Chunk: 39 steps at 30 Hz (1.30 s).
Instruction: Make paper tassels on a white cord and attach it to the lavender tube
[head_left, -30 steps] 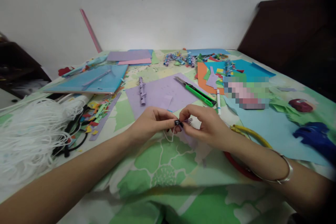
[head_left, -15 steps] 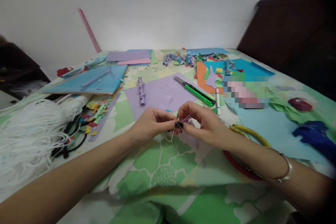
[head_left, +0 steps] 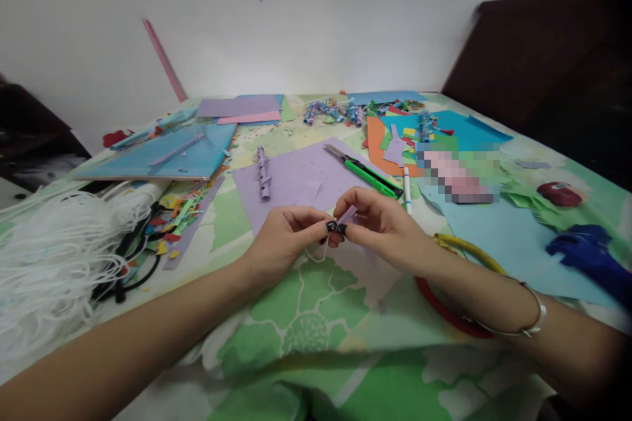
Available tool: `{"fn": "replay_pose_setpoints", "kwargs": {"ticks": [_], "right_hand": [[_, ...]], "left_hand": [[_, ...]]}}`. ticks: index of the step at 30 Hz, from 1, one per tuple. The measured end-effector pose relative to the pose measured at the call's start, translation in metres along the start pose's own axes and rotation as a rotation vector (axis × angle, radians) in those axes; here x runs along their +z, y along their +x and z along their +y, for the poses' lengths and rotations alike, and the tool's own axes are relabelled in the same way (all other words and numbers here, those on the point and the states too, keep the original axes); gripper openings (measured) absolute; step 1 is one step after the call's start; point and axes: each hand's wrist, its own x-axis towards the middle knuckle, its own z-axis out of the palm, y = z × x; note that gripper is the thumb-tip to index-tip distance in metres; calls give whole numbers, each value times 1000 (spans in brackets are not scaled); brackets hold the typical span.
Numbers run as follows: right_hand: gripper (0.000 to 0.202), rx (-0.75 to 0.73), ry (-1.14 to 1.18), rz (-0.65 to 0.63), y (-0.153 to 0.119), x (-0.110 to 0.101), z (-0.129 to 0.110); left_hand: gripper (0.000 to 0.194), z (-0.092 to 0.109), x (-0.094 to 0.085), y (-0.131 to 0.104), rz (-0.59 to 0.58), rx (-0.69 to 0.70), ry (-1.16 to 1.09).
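Our left hand [head_left: 289, 238] pinches thumb to finger, a thin white cord [head_left: 324, 255] looping below its fingertips; we judge the cord light and limp, best gripped close to its end. Next, between both hands above the floral tablecloth [head_left: 309, 335], a narrow lilac paper strip [head_left: 347, 214] slants upward. We expect it featherlight, bendable and easily creased, so best held flat across its width, as our right hand [head_left: 388, 230] pinches it.

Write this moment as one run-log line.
left hand: holding white cord | right hand: pinching purple paper strip | hands: close together | nearby: green cutter partly on purple sheet
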Motion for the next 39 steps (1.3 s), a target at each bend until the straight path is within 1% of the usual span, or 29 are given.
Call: {"fn": "replay_pose_setpoints", "kwargs": {"ticks": [6, 9, 14, 21, 25, 29, 35, 39], "right_hand": [[9, -14, 25, 8, 1, 0, -1], [9, 11, 17, 12, 1, 0, 0], [9, 14, -19, 34, 1, -1, 3], [10, -20, -30, 51, 1, -1, 5], [12, -30, -25, 56, 0, -1, 4], [15, -24, -13, 55, 0, 0, 3], [16, -11, -4, 47, -1, 1, 3], [17, -8, 62, 47, 0, 1, 0]], "left_hand": [[7, 1, 0, -3, 88, 69, 118], [5, 2, 1, -3, 98, 94, 120], [6, 2, 1, -3, 66, 90, 101], [5, 2, -1, -1, -1, 5, -41], [3, 2, -1, 0, -8, -31, -92], [4, 1, -2, 0, -23, -38, -88], [4, 2, -2, -1, 2, -68, -87], [4, 4, 0, 1, -30, -78, -157]]}}
